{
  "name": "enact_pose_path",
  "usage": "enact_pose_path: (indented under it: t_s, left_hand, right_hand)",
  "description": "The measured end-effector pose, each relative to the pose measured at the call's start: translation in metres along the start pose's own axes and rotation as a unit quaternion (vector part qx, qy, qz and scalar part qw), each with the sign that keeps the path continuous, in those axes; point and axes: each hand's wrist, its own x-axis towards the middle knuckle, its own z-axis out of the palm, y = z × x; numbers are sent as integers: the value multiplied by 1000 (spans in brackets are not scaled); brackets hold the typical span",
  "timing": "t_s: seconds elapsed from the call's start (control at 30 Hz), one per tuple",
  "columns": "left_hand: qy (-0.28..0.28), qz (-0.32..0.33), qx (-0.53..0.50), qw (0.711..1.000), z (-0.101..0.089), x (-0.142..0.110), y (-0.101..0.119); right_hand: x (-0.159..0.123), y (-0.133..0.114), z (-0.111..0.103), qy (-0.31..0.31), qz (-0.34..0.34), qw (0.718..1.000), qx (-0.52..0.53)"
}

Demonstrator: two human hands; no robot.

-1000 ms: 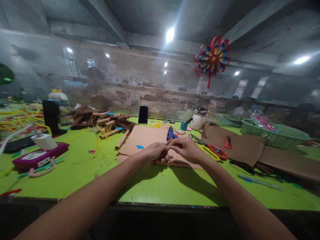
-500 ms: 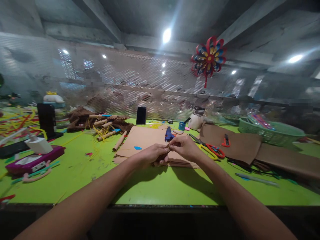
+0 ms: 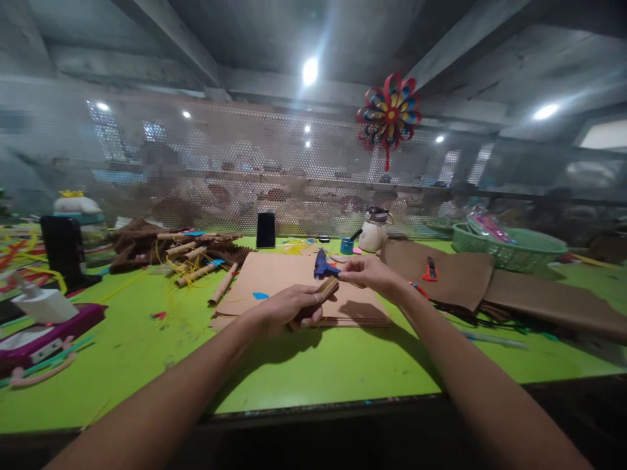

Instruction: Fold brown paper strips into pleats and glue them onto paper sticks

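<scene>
My left hand [image 3: 296,307] is closed around a small folded piece of brown paper [image 3: 327,288], whose layered end sticks out past the thumb toward the right. My right hand [image 3: 368,273] is just beyond it, thumb and fingers pinched together at the near end of a blue glue gun [image 3: 324,264]. Under both hands lies a stack of flat brown paper sheets [image 3: 267,267], with a small blue paper scrap [image 3: 260,296] on top.
Rolled paper tubes [image 3: 191,251] with yellow strings lie at the left, beside a dark phone [image 3: 266,230]. A purple power strip [image 3: 53,336] is at the near left. Folded brown paper [image 3: 441,274], a red cutter [image 3: 430,269] and a green basket [image 3: 529,245] stand at the right.
My right hand has left the folded paper and moved forward and right to the glue gun. My left hand keeps the paper, now more exposed. The view has turned slightly right.
</scene>
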Motion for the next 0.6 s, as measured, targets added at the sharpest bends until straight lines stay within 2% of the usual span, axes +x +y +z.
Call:
enact_pose_path:
  t_s: [0.17,0.3,0.43,0.5,0.6]
  left_hand:
    - [34,16,-57,998,-6,5,-2]
    - [75,71,-132,986,-10,7,3]
    - [160,128,-191,960,-14,7,6]
    - [181,133,-198,954,-16,7,5]
    - [175,123,-195,957,-18,6,4]
  right_hand:
    - [7,9,10,22,-10,1000,-2]
    - [12,12,32,95,-80,991,-49]
    - [12,9,61,141,-151,969,-135]
    - [9,7,72,137,-181,958,-174]
    - [5,4,81,127,-193,944,-238]
